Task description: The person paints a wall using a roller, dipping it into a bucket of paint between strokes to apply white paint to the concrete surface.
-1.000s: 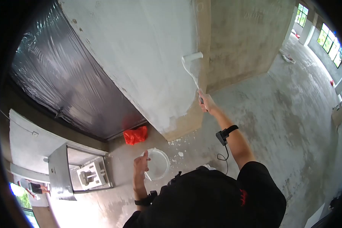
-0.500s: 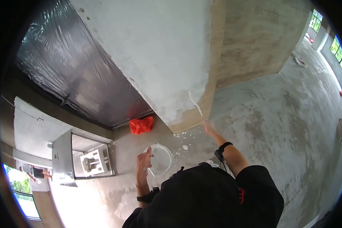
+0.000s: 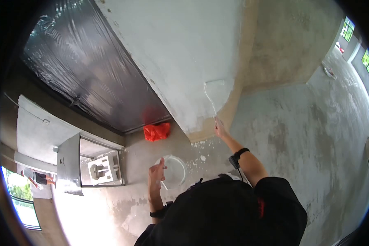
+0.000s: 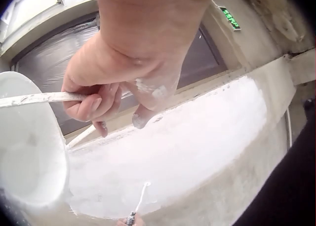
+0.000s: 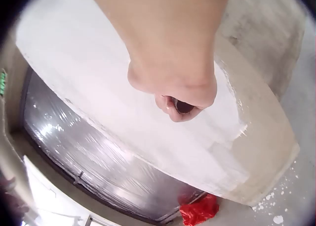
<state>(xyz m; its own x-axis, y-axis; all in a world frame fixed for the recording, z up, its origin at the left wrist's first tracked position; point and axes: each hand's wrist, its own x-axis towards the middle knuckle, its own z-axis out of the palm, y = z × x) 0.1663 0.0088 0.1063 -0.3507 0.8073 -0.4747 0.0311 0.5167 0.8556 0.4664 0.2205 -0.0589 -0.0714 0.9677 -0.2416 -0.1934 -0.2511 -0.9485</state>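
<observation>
My right hand (image 3: 220, 127) grips the dark handle of a paint roller (image 3: 215, 82), its fingers curled round it in the right wrist view. The white roller head lies against the lower part of a wall face coated in white paint (image 3: 180, 49). Low on the left, my left hand (image 3: 156, 174) holds the white handle (image 4: 44, 99) of a paint bucket (image 4: 29, 152), with the fingers curled round it. White paint marks my left hand. The bucket is round and pale, and its open top shows beside that hand.
Bare tan wall (image 3: 233, 100) borders the white coat at the right edge and bottom. A red plastic bag (image 3: 156, 132) lies on the floor by plastic sheeting (image 3: 98, 74). White splashes (image 3: 203, 158) dot the floor. Another person (image 3: 39, 177) stands far left.
The roller has travelled down the wall and then part of the way back up, my right hand moving with it. My left hand keeps hold of the bucket handle. The head view has shifted.
</observation>
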